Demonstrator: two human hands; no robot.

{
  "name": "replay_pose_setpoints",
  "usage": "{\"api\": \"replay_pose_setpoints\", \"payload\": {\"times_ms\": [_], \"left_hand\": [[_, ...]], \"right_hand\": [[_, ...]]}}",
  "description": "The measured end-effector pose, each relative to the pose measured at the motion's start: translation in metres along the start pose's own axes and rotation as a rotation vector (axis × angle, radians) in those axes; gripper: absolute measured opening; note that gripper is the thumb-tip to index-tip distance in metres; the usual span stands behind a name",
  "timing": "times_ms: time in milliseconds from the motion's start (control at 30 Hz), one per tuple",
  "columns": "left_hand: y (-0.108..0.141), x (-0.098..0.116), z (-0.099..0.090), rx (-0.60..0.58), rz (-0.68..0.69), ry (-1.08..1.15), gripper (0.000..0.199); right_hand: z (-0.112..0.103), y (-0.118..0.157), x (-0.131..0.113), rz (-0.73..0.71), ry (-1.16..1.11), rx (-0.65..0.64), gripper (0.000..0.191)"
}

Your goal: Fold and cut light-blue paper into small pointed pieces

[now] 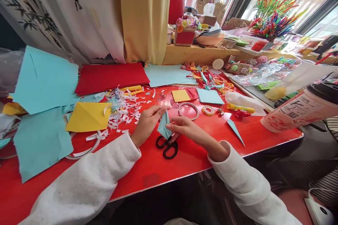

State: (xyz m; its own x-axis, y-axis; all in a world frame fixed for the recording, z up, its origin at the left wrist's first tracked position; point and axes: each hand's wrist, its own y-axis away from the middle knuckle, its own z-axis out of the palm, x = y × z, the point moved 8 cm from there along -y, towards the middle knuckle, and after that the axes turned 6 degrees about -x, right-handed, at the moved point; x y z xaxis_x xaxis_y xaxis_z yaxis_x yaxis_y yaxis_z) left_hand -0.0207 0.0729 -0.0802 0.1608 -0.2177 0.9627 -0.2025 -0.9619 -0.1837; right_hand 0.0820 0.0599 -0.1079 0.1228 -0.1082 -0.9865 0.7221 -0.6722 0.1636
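Note:
A small folded light-blue paper is held between both hands above the red table. My left hand pinches its top point between thumb and fingers. At its right edge, my right hand grips it with thumb and fingertips. Black-handled scissors lie right under the paper, their blades mostly hidden. A narrow folded blue piece lies to the right, near the table's front edge. Small yellow squares and light-blue squares rest behind the hands.
White paper scraps, a yellow sheet and large blue sheets cover the left side. Red sheets lie at the back. A tape ring and a yellow glue stick are behind the hands. A tall cup stands right.

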Motion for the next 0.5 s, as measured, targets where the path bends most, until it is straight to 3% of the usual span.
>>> {"api": "replay_pose_setpoints", "payload": {"times_ms": [200, 367, 500], "left_hand": [[0.004, -0.001, 0.012, -0.105, 0.003, -0.02, 0.036], [0.005, -0.008, 0.015, -0.097, -0.024, 0.039, 0.034], [0.004, -0.005, 0.016, -0.121, -0.041, 0.121, 0.036]], "right_hand": [[-0.026, 0.005, -0.018, -0.19, 0.031, 0.259, 0.02], [-0.029, 0.004, -0.016, -0.207, -0.126, 0.277, 0.027], [-0.032, 0.003, -0.012, -0.2, -0.161, 0.298, 0.02]]}}
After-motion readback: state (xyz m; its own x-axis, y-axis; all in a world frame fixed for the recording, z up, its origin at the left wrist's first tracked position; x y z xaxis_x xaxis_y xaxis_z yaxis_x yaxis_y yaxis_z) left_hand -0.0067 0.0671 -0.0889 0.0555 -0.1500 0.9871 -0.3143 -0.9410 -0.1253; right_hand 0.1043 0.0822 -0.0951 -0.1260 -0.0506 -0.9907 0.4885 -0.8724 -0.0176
